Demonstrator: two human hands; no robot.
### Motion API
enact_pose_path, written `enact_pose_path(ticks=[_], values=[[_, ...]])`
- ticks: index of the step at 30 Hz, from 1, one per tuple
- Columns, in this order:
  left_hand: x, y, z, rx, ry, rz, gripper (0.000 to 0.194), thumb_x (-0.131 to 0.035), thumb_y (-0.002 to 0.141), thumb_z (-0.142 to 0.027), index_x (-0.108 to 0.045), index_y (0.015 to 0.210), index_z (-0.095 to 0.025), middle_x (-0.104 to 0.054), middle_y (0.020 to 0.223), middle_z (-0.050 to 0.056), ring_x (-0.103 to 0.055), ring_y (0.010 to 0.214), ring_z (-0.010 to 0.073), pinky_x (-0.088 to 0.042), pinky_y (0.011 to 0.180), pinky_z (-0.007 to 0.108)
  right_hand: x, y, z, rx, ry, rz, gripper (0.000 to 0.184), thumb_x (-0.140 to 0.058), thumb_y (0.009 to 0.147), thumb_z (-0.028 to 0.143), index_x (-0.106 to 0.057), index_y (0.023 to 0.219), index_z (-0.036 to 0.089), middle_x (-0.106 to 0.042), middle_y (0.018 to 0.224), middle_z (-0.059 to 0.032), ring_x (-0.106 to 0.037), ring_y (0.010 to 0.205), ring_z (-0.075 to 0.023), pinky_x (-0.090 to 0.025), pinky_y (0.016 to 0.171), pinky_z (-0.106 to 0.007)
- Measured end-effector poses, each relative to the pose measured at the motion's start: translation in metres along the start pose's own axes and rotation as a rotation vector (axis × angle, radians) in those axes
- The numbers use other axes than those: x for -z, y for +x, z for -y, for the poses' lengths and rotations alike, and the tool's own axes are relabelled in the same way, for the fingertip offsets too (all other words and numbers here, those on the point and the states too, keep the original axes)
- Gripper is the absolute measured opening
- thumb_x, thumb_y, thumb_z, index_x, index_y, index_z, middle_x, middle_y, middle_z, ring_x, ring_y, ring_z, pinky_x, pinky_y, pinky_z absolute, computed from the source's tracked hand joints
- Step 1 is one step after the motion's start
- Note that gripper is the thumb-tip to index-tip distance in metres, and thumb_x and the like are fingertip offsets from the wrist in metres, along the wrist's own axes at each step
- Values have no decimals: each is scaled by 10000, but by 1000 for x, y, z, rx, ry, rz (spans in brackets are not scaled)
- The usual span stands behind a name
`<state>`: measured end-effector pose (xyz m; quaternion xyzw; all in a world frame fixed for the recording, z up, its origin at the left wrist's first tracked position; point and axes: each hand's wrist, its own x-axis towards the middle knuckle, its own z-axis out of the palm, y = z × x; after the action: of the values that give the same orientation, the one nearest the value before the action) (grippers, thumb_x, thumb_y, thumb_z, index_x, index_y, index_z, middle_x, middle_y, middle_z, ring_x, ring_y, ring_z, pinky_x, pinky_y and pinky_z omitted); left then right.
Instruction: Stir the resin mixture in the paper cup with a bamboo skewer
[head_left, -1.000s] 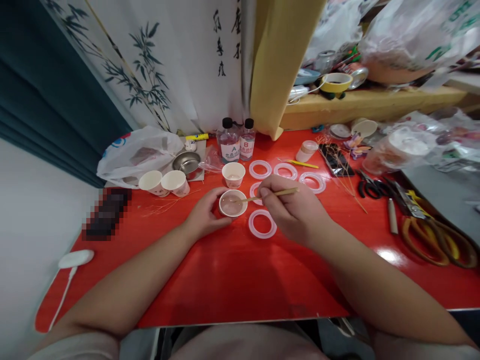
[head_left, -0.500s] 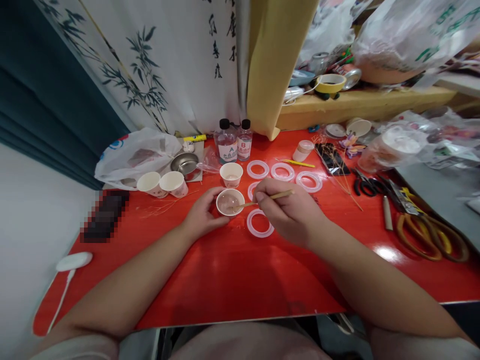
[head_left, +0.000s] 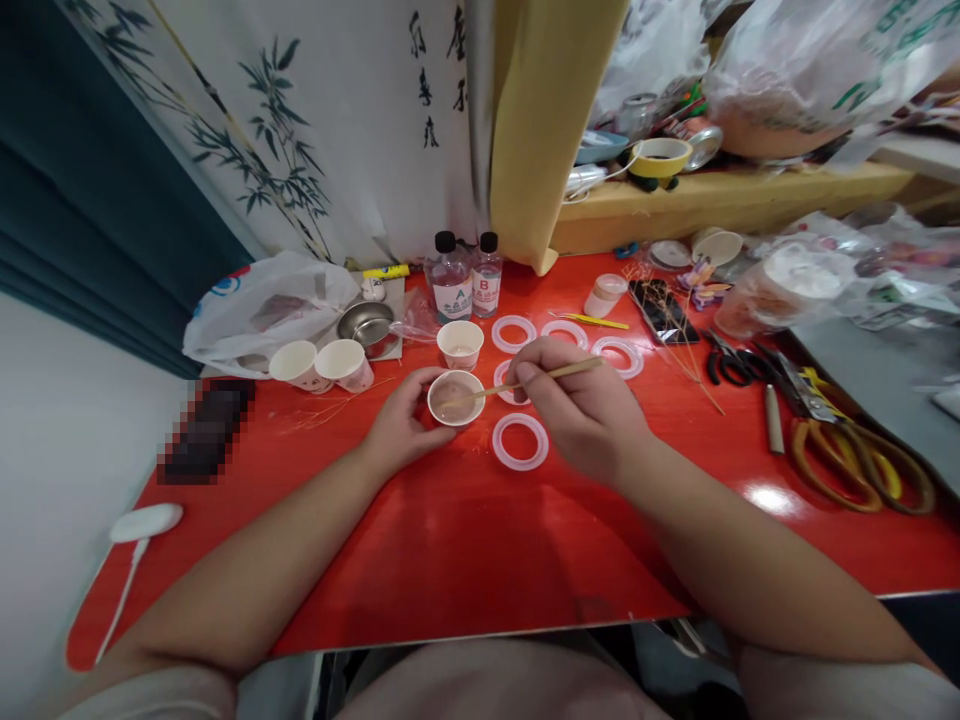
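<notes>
My left hand (head_left: pixel 409 422) is wrapped round a paper cup (head_left: pixel 455 423) that holds a cloudy, pinkish liquid. Between the fingers of my right hand (head_left: pixel 581 405) is a thin wooden stick (head_left: pixel 559 373), its lower end dipping into that liquid. Just behind the held cup stands another paper cup (head_left: pixel 460 345). Several translucent pink ring moulds lie beside and beyond my right hand; the nearest ring mould (head_left: pixel 520 464) is left of its wrist, and one is partly hidden by my fingers.
Two bottles, marked A (head_left: pixel 453 290) and B (head_left: pixel 486 285), stand behind the cups. At left are two more paper cups (head_left: pixel 345 367), a metal bowl (head_left: pixel 367 328) and a plastic bag (head_left: pixel 262 310). Scissors (head_left: pixel 862 465), pliers (head_left: pixel 731 362) and a phone (head_left: pixel 664 312) lie at right.
The stick's dipped end has shifted left inside the cup, and my right hand has turned slightly with it. My left hand keeps its hold; the whole view has shifted a little.
</notes>
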<state>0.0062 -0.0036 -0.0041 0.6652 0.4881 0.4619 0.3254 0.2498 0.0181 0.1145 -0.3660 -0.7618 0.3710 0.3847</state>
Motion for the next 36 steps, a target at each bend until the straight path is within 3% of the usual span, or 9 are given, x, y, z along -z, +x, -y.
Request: enact_pose_path(ticks=[4, 7, 11, 15, 36], values=[[0, 0, 1, -4, 1, 2, 632, -857, 720, -278, -602, 1298, -269, -717, 1294, 83, -705, 1173, 287, -568, 1050, 495, 3, 1, -4, 24, -129, -14, 157, -548, 967, 201, -606, 821, 209, -605, 710, 5, -532, 652, -152, -374, 603, -306], [0, -1, 3, 2, 10, 4, 641, -862, 718, -274, -596, 1302, -264, -718, 1287, 83, -709, 1158, 280, -581, 1026, 479, 3, 1, -4, 15, -69, 46, 176, -521, 966, 186, -605, 813, 207, -602, 709, 7, -529, 643, -146, -385, 594, -298], [1, -2, 4, 11, 30, 1, 658, -872, 716, -269, -589, 1309, -256, -712, 1303, 87, -709, 1175, 282, -587, 1031, 473, 2, 2, -3, 18, -105, 1, 164, -531, 972, 213, -597, 822, 208, -608, 724, 0, -540, 669, -154, -385, 618, -307], [2, -3, 6, -1, 49, -8, 670, -880, 717, -273, -583, 1318, -261, -706, 1314, 86, -706, 1186, 283, -588, 1038, 478, 1, 3, -1, 21, -30, 38, 167, -498, 982, 218, -585, 839, 210, -618, 738, -2, -557, 686, -156, -395, 637, -310], [2, -1, 1, 3, 28, 14, 656, -873, 719, -267, -586, 1308, -258, -715, 1304, 86, -714, 1174, 279, -595, 1001, 459, 0, 2, 1, 24, -85, 9, 164, -519, 985, 229, -595, 842, 208, -622, 746, -10, -564, 699, -167, -397, 652, -320]])
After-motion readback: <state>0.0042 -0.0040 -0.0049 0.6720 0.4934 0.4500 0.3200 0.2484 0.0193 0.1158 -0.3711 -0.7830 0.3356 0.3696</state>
